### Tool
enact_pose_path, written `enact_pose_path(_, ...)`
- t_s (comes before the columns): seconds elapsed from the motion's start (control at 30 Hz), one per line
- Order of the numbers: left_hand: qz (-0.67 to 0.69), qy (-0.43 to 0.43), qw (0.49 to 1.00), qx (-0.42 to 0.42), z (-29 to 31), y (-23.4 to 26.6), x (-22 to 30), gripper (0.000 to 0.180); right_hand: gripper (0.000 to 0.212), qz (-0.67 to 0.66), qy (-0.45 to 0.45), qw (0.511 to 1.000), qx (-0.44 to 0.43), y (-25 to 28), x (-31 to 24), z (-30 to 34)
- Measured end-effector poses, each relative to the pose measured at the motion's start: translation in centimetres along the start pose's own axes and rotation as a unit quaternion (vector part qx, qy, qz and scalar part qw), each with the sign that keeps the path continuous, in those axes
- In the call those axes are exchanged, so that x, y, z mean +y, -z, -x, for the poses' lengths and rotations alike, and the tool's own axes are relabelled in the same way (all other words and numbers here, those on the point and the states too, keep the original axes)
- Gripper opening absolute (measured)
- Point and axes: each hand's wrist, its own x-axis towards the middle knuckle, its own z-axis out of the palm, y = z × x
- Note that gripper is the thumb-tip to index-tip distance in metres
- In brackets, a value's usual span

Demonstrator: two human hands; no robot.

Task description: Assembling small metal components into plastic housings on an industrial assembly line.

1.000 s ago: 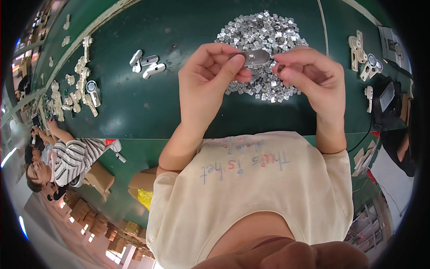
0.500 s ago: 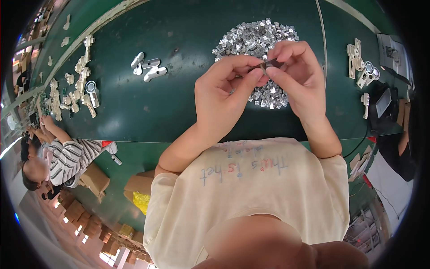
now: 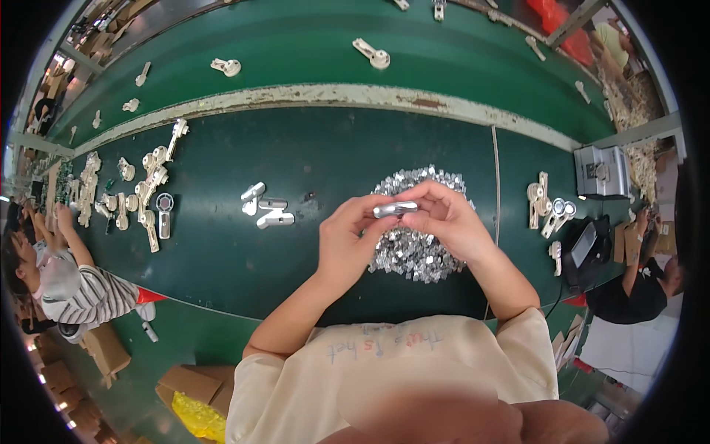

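My left hand [image 3: 347, 240] and my right hand [image 3: 442, 219] meet over the green table [image 3: 310, 155], both pinching one small silver metal part [image 3: 394, 209] held level between the fingertips. Directly beneath the hands lies a heap of small shiny metal pieces [image 3: 414, 248]. A few silver parts [image 3: 268, 210] rest on the table just left of my left hand.
Cream-coloured handle-shaped parts lie in a cluster at the left [image 3: 144, 196] and a smaller group at the right [image 3: 549, 207]. A grey box-like device [image 3: 600, 172] sits at the far right. More parts ride a green belt [image 3: 296, 52] beyond. Other people work at both sides.
The view has tilted so the table and heap sit lower and nearer. Both hands stay together on the silver part, now held level above the heap's upper edge.
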Motion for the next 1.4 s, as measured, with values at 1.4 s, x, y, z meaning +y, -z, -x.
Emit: enact_pose_path(1.4,0.022,0.0,0.999,0.033,0.5,0.6,-0.3,0.025,0.031,0.637,-0.05,0.663,0.39,17.3,-2.2,6.4)
